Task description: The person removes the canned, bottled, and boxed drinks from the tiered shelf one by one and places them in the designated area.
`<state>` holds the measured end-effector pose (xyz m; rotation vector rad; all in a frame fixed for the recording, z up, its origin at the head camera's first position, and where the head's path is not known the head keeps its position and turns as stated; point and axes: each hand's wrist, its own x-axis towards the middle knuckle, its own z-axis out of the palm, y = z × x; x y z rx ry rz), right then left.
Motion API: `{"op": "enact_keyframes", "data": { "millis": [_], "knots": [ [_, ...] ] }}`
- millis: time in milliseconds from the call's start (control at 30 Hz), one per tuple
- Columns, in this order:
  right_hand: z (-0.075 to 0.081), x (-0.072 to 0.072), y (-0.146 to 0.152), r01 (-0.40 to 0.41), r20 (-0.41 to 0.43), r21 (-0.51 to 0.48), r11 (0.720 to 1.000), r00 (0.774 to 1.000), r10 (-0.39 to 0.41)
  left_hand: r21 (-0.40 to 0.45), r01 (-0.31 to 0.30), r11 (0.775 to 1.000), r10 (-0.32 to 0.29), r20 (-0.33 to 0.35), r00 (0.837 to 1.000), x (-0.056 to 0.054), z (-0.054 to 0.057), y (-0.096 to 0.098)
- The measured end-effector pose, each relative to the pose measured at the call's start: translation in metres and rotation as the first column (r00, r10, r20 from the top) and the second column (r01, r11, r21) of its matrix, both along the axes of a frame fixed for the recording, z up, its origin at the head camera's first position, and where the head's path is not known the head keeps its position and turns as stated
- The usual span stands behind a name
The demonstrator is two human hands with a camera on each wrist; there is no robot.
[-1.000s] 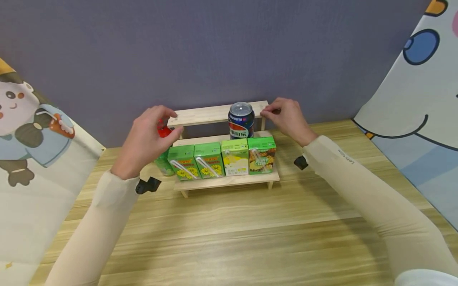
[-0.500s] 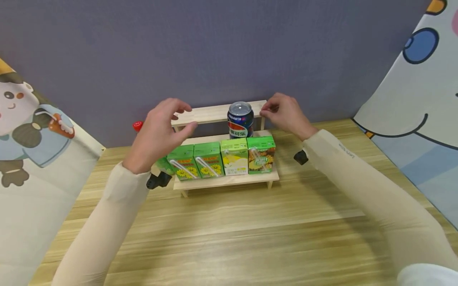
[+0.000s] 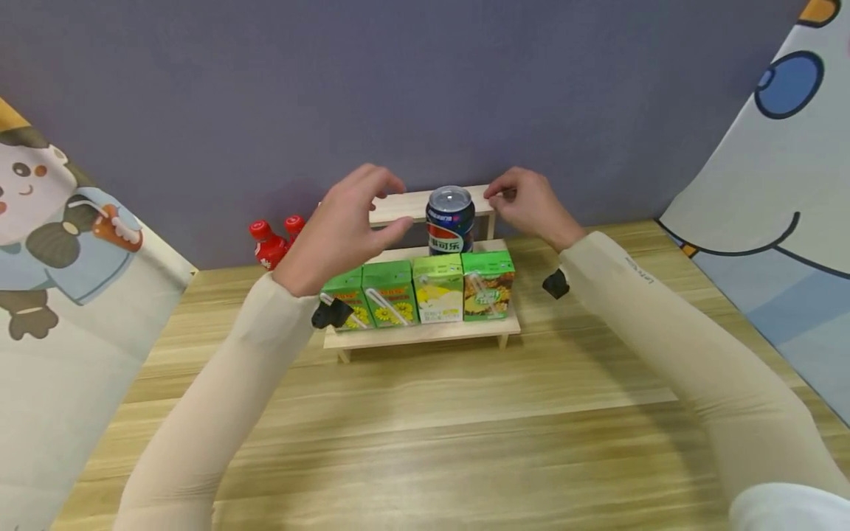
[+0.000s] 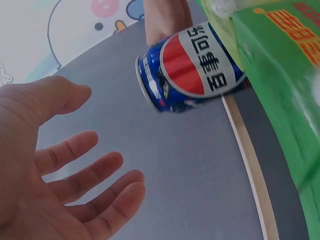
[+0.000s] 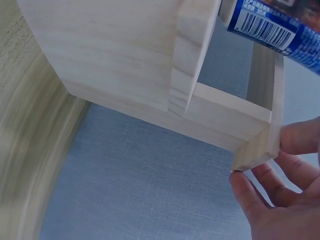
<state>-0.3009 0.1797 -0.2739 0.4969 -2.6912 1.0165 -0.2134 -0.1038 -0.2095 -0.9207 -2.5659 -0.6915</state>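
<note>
On a small two-step wooden shelf (image 3: 412, 338) stands a blue soda can (image 3: 450, 221), upright behind the front row of drink cartons. My left hand (image 3: 345, 232) hovers left of the can with thumb and fingers spread apart, holding nothing; the left wrist view shows a gap between that hand (image 4: 65, 170) and the can (image 4: 195, 65). At the right end of the upper board, my right hand (image 3: 527, 205) pinches the corner between thumb and fingers. In the right wrist view, a fingertip (image 5: 239, 180) touches the board's end from below.
Two green cartons (image 3: 388, 291), a yellow-green carton (image 3: 438, 291) and a green-brown carton (image 3: 487, 287) line the lower step. Two red-capped bottles (image 3: 268, 247) stand left of the shelf, partly behind my left arm. A grey wall (image 3: 425, 88) rises close behind.
My left hand has moved right, from beside the bottles at the shelf's left end towards the can, uncovering the red bottle tops. The right hand stays at the shelf corner.
</note>
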Motion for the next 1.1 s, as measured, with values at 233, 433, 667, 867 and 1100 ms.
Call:
{"op": "enact_keyframes", "data": {
  "millis": [233, 433, 667, 867, 1100],
  "knots": [
    [0.000, 0.002, 0.000, -0.023, 0.010, -0.006, 1.000, 1.000, 0.023, -0.053, 0.024, 0.998, -0.022, 0.035, 0.999, -0.009, 0.001, 0.023],
    [-0.001, 0.004, -0.001, -0.019, 0.003, 0.019, 1.000, 1.000, 0.019, -0.090, 0.038, 0.995, -0.033, 0.057, 0.998, -0.016, 0.000, 0.036],
    [-0.001, 0.005, 0.000, -0.018, -0.001, 0.025, 1.000, 1.000, 0.018, -0.138, 0.029, 0.990, -0.015, 0.103, 0.995, -0.026, -0.004, 0.046],
    [-0.003, 0.006, -0.002, -0.022, -0.001, 0.018, 1.000, 1.000, 0.022, -0.141, 0.031, 0.990, -0.015, 0.116, 0.993, -0.028, -0.007, 0.049],
    [-0.003, 0.005, -0.003, -0.004, -0.036, 0.034, 0.999, 0.999, 0.005, -0.154, 0.028, 0.988, -0.006, 0.137, 0.991, -0.027, -0.008, 0.052]
  ]
}}
